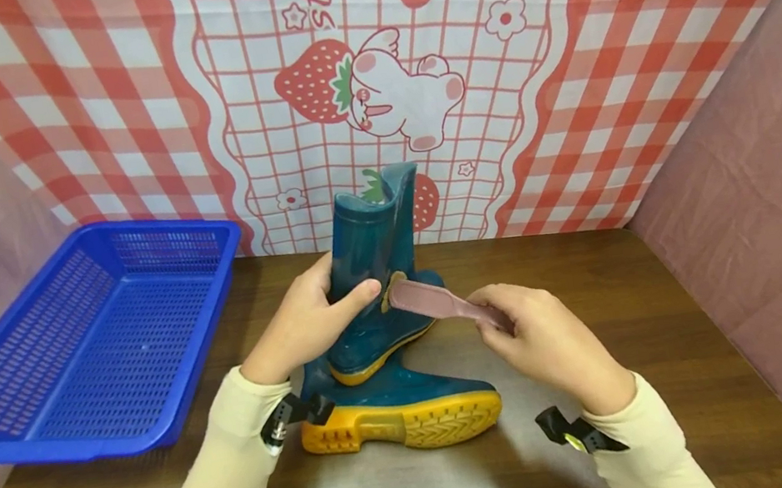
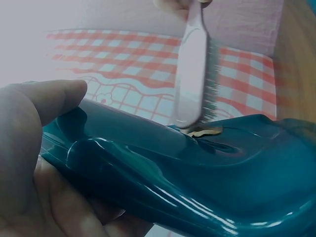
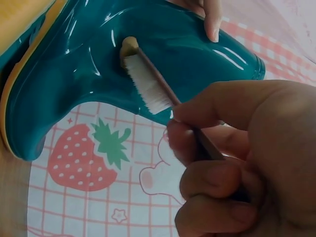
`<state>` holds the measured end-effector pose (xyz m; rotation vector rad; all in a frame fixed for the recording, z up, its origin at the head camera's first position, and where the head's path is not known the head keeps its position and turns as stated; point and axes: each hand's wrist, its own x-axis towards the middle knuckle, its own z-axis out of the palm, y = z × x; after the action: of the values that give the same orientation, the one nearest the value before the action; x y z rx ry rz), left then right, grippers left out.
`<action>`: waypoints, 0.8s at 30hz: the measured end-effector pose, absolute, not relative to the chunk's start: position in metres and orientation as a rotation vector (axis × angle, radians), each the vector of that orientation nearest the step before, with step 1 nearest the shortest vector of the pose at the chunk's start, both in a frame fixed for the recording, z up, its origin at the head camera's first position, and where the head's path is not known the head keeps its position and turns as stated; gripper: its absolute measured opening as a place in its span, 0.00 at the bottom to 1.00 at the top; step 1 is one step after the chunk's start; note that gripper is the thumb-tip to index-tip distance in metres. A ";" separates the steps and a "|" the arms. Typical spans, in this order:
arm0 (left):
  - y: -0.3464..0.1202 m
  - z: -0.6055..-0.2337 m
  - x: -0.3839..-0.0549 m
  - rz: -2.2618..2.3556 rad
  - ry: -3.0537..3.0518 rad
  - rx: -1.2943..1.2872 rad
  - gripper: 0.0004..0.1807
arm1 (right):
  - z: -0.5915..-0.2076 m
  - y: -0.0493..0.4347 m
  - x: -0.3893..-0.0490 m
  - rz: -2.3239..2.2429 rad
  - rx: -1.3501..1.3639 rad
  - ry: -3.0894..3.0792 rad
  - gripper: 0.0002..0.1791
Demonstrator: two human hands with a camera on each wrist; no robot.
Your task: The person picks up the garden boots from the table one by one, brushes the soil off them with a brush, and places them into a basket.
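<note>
Across a wood-topped table [image 1: 569, 268], with a blue basket [image 1: 111, 353] off to the left, a pair of teal rubber boots takes the middle: the near boot [image 1: 416, 409] lies on its side, yellow sole toward the person, while the held boot [image 1: 365, 252] stands just beyond it, tilted, its shaft rising toward the printed cloth [image 1: 549, 85] and its toe turned off to the far right. The left hand [image 1: 306, 316] is the nearer to that boot, thumb across the shaft and fingers wrapped behind. The right hand [image 1: 544, 331] lies apart from it on the right, fingers curled round the handle of a pink brush [image 1: 425, 299], which bridges the gap crosswise to the shaft. The white bristles [image 3: 148, 86] meet, or nearly meet, a tan patch [image 3: 129, 45] at the ankle; actual contact is hard to tell.
</note>
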<state>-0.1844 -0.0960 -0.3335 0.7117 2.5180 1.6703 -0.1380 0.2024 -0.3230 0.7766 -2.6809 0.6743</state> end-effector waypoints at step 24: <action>-0.096 -0.332 -0.184 1.651 2.527 0.656 0.34 | -0.324 0.205 -0.139 0.635 0.727 -2.753 0.09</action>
<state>-0.1841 -0.0959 -0.3324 0.6557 2.5272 1.6507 -0.1395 0.2050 -0.3243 0.7266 -2.7528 0.6347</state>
